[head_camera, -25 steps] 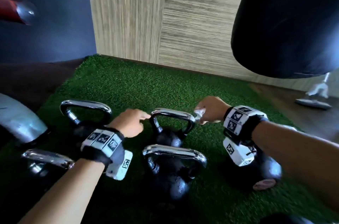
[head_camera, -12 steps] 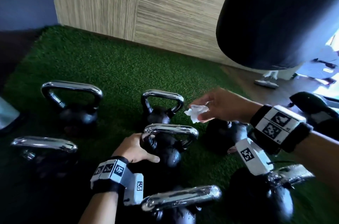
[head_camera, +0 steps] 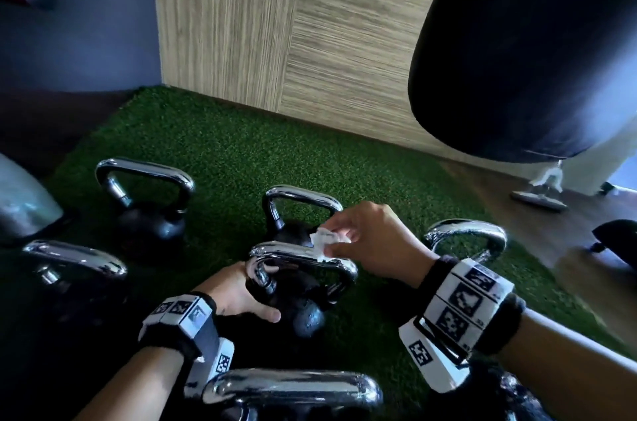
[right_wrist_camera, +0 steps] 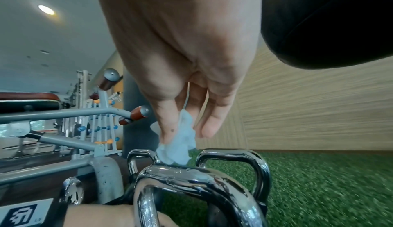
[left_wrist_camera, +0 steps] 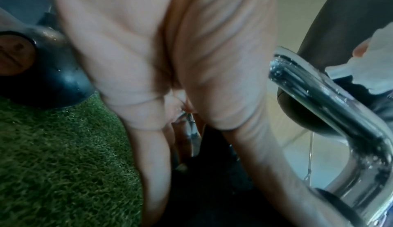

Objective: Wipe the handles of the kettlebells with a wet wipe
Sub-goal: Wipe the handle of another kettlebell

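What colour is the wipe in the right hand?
The wipe is white, clearest in the right wrist view.

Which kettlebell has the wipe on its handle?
The centre kettlebell, the only one touched: right hand holds the wet wipe against its handle, left hand grips its body.

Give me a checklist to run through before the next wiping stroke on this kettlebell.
1. The wet wipe is pinched in the right hand: ok.
2. The wipe touches the top bar of the handle: ok, shown by the right wrist view.
3. The left hand steadies the kettlebell low, by the handle's left post: ok.
4. The left fingers are out of the wipe's path: cannot tell, they are hidden behind the post.
5. The kettlebell sits flat on the turf: cannot tell, its base is in shadow.
6. The wipe is damp enough: cannot tell.
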The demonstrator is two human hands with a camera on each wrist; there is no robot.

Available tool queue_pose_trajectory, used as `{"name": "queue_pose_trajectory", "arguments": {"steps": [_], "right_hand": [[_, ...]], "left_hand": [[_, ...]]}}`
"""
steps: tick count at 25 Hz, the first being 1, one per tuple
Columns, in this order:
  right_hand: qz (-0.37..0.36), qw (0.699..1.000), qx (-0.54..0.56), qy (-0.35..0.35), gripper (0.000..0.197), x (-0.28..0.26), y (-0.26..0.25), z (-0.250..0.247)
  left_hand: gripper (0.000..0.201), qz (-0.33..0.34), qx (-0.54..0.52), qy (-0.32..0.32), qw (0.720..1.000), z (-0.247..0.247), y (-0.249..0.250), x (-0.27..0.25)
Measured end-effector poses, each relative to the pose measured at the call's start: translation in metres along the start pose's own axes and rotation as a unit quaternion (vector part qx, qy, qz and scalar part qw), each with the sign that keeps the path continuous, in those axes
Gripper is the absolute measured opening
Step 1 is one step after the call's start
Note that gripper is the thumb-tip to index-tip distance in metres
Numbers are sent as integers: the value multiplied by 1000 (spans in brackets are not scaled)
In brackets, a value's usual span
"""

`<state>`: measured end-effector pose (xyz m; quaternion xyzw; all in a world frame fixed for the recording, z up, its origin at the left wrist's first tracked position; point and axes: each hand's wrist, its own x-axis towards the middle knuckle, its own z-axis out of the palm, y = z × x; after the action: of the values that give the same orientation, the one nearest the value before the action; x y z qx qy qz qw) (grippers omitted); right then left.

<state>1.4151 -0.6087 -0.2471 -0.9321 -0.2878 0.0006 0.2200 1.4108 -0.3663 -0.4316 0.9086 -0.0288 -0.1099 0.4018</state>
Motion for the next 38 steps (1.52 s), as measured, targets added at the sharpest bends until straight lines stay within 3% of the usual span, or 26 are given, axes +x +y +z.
{"name": "queue_pose_trajectory", "arguments": {"steps": [4,8,13,19,23,25,28,31,33,35,38], "right_hand": [[-3,1000,23,-7,24,13,2,16],[2,1000,-15,-1,22,21,2,42],[10,992,-127,-15,15,7,12,35],[32,997,-70,-6,19,18,8,37],[96,987,-130,-24,9,7,18,25],[116,983,-137,-34,12,2,21,22],[119,985,-123,-21,16,1,22,25],[142,983,-86,-76,8,0,43,28],[179,975,-27,-132,27,-3,61,33],[195,970,16,-141,39,-3,69,35],[208,966,85,-129,42,3,80,41]], "left_hand": [[76,-23,-57,-3,998,0,4,-10],[70,-43,-90,-3,995,6,3,-16],[70,-71,-127,3,989,8,-2,-13],[68,-86,-148,2,985,9,-4,-12],[93,-74,-146,-1,987,8,-9,-12],[94,-67,-142,-2,988,7,-9,-11],[85,-54,-147,-11,988,6,-8,-11],[69,-53,-146,-19,988,5,-6,-12],[67,-50,-145,-22,988,5,-5,-13],[61,-48,-149,-21,987,4,-4,-13],[64,-48,-147,-24,988,5,-3,-13]]}}
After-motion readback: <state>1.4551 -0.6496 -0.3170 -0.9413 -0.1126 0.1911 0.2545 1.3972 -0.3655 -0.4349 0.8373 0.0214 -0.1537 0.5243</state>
